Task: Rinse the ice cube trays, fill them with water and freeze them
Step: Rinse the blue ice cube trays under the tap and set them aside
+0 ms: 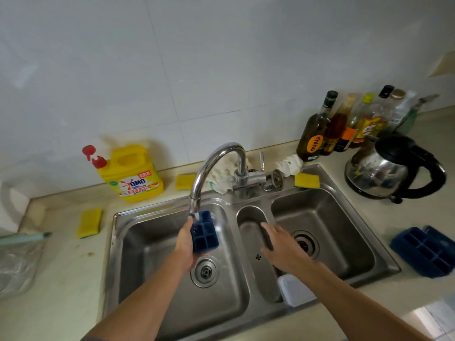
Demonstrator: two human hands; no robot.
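Observation:
My left hand point(185, 244) grips a small blue ice cube tray point(204, 232) over the left basin of the steel sink point(172, 279), its far end right under the spout of the chrome faucet point(214, 168), where water runs onto it. My right hand point(283, 247) hovers with fingers spread over the narrow middle basin, holding nothing. More blue ice cube trays point(426, 252) lie on the counter to the right of the sink.
A yellow detergent jug point(134, 173) and yellow sponges point(89, 222) sit left of the faucet, another sponge point(307, 180) and cloths behind it. Bottles point(317, 129) and a kettle point(391, 168) stand at back right. A white container point(295, 290) sits at the sink's front rim.

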